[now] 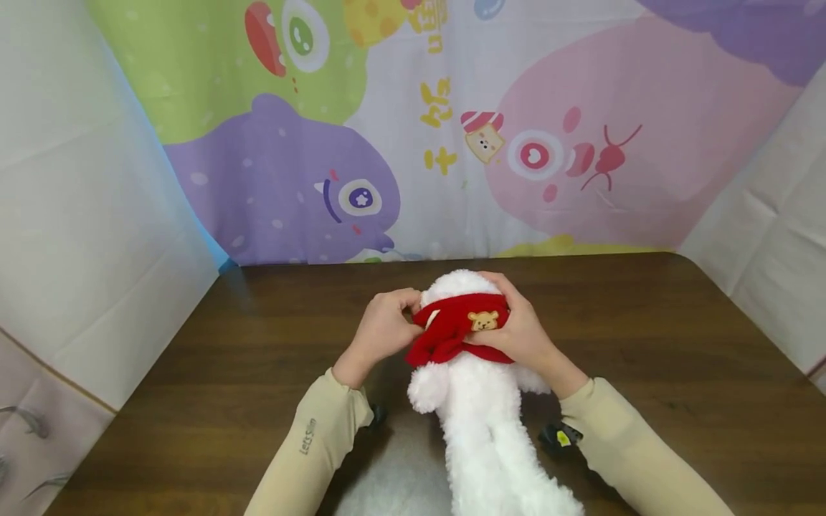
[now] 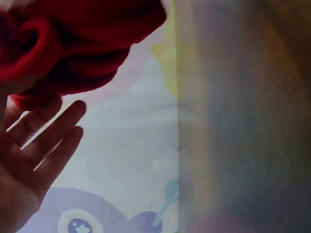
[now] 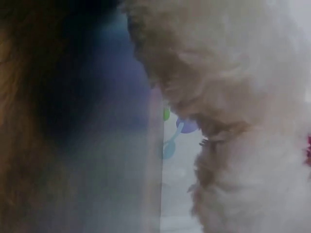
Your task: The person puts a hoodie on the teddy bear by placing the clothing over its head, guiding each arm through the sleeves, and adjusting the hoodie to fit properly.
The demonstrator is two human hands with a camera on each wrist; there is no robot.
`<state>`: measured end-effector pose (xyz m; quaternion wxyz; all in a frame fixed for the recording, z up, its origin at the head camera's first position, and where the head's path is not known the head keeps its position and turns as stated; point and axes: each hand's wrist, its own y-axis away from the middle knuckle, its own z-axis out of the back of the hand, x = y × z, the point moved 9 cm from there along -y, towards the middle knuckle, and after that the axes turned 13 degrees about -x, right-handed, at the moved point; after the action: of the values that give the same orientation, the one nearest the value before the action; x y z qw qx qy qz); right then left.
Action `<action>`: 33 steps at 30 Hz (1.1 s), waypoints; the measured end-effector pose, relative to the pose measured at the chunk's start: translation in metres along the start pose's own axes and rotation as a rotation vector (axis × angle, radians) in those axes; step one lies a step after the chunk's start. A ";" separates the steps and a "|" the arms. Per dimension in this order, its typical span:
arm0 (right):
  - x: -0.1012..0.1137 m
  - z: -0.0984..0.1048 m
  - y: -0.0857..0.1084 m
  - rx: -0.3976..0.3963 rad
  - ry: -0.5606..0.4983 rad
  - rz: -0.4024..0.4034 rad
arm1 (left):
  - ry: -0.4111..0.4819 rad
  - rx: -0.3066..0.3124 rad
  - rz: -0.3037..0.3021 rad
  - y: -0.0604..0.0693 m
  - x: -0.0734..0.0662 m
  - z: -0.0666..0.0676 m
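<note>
A white fluffy plush toy (image 1: pixel 484 408) lies lengthwise on the table, its head at the far end and no face showing. A red scarf (image 1: pixel 445 333) with a bear patch (image 1: pixel 484 321) wraps its neck and lower head. At the scarf's left side my left hand (image 1: pixel 383 326) pinches the red cloth. In the left wrist view, that hand's (image 2: pixel 34 150) other fingers extend below the scarf (image 2: pixel 92 43). My right hand (image 1: pixel 525 333) grips the scarf's right side, thumb in front, fingers reaching behind the head. White fur (image 3: pixel 243 174) fills much of the right wrist view; the right hand is hidden there.
The dark wooden table (image 1: pixel 271 344) has a grey patch (image 1: pixel 393 466) near the front. A cartoon-printed cloth (image 1: pixel 419 208) hangs behind it, with pale side panels (image 1: pixel 84 215). Black devices (image 1: pixel 560 436) sit by both wrists.
</note>
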<state>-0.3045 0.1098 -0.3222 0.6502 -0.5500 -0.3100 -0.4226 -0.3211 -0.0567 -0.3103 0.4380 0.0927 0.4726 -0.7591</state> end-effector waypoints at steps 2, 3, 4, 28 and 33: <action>0.000 0.001 0.001 -0.024 0.017 -0.007 | 0.014 -0.022 0.006 0.002 0.000 -0.001; -0.001 0.002 0.001 -0.045 0.018 -0.013 | 0.043 -0.025 0.033 0.003 0.001 -0.002; -0.002 0.003 0.000 -0.068 0.019 -0.020 | 0.081 -0.022 0.069 0.003 0.004 -0.004; -0.006 -0.001 -0.003 0.017 0.113 -0.006 | 0.867 0.148 0.845 0.025 0.033 -0.039; -0.006 -0.006 0.001 0.229 0.036 -0.015 | 0.540 0.198 0.770 0.027 0.024 -0.034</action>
<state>-0.3068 0.1053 -0.3293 0.7111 -0.4622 -0.3484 -0.3991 -0.3246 -0.0475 -0.3589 0.5381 0.4960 0.4263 -0.5317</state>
